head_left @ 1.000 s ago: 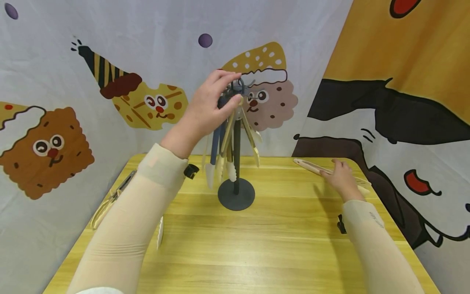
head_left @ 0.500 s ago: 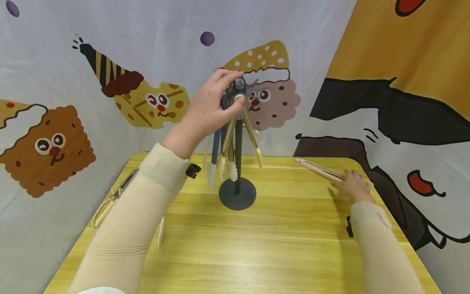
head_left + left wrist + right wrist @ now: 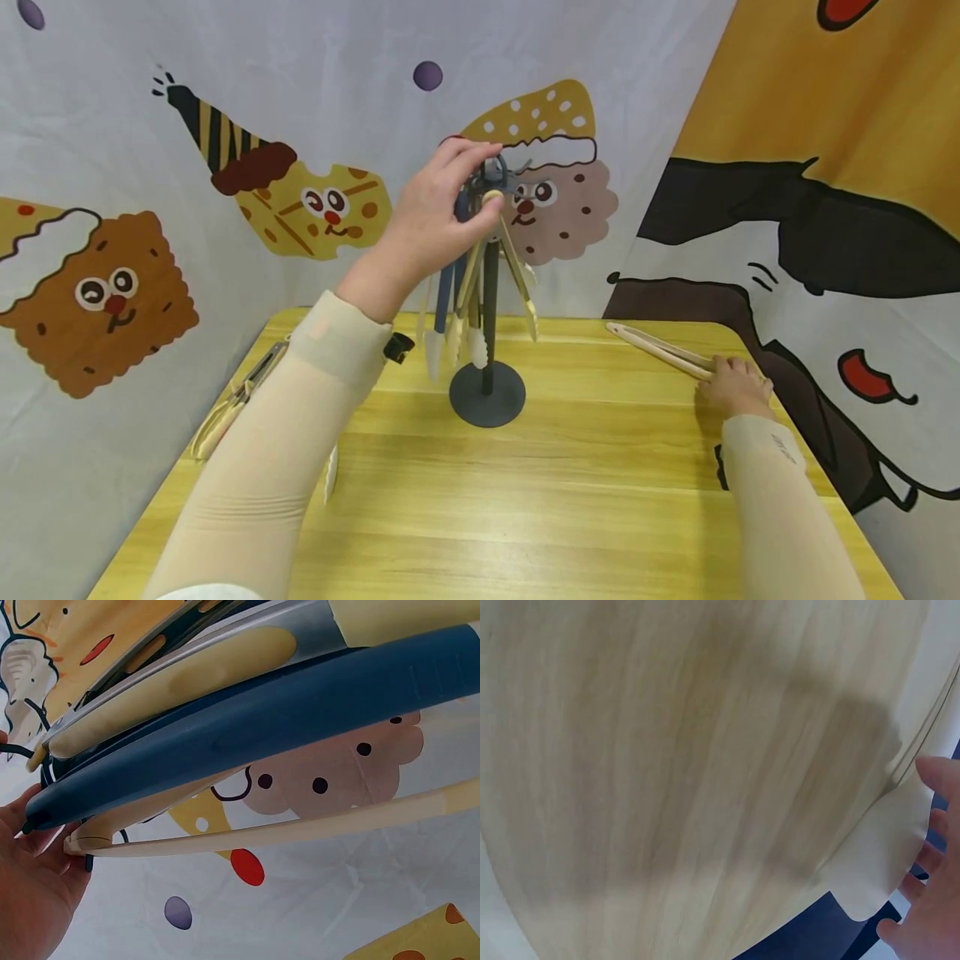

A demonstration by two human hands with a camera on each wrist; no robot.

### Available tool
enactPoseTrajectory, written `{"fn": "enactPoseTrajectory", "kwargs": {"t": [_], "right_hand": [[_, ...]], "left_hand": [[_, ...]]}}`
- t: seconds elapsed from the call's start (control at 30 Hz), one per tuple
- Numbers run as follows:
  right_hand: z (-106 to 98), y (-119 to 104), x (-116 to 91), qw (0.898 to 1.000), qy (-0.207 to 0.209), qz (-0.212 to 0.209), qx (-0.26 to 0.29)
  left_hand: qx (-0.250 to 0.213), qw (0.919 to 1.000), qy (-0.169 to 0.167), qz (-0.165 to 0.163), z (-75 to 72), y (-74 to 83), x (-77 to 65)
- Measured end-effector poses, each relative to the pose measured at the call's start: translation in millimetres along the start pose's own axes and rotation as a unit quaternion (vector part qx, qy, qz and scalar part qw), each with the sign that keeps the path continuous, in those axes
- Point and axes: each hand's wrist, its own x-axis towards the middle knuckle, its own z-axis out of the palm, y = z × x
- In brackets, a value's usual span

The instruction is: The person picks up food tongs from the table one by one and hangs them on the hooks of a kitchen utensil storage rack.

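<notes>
My left hand (image 3: 431, 208) holds the top of a dark grey rotating hook stand (image 3: 489, 333), thumb and fingers around its hooks. Several kitchen tongs hang there, including a blue pair (image 3: 247, 735) and a cream pair (image 3: 277, 836), with their upper ends close to the fingers in the left wrist view. At the table's far right, my right hand (image 3: 738, 387) grips cream tongs (image 3: 660, 352) near their head end. The right wrist view shows the thumb on the near side of the broad tip (image 3: 885, 855) and the fingers along the other side.
Metal and cream tongs (image 3: 243, 387) lie at the table's left edge, partly behind my left forearm. A white scalloped tip (image 3: 331, 475) shows beside that sleeve. The wooden table (image 3: 562, 483) backs onto a printed cartoon cloth (image 3: 337, 50).
My right hand has slid rightward along the cream tongs to their head end, and its fingers have closed there. The left hand stays at the top of the stand.
</notes>
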Motion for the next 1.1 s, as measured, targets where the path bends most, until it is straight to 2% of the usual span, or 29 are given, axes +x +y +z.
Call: {"fn": "enactPoseTrajectory", "kwargs": {"t": [0.23,0.4,0.8,1.1], "right_hand": [[-0.2,-5.4,0.1,1.000,0.029,0.000,0.004],[0.6,-7.1,-1.0,0.999,0.031,-0.001,-0.004],[5.3,-4.6,1.7,0.995,0.049,-0.002,-0.082],[6.4,-1.8,3.5,0.997,0.015,0.008,-0.078]], "left_hand": [[-0.001,1.0000,0.005,0.004,-0.3,0.0,0.0],[0.000,1.0000,0.003,0.001,-0.3,0.3,0.0],[-0.001,1.0000,0.004,0.001,-0.2,1.4,0.5],[-0.004,1.0000,0.006,0.000,1.5,0.0,-0.2]]}}
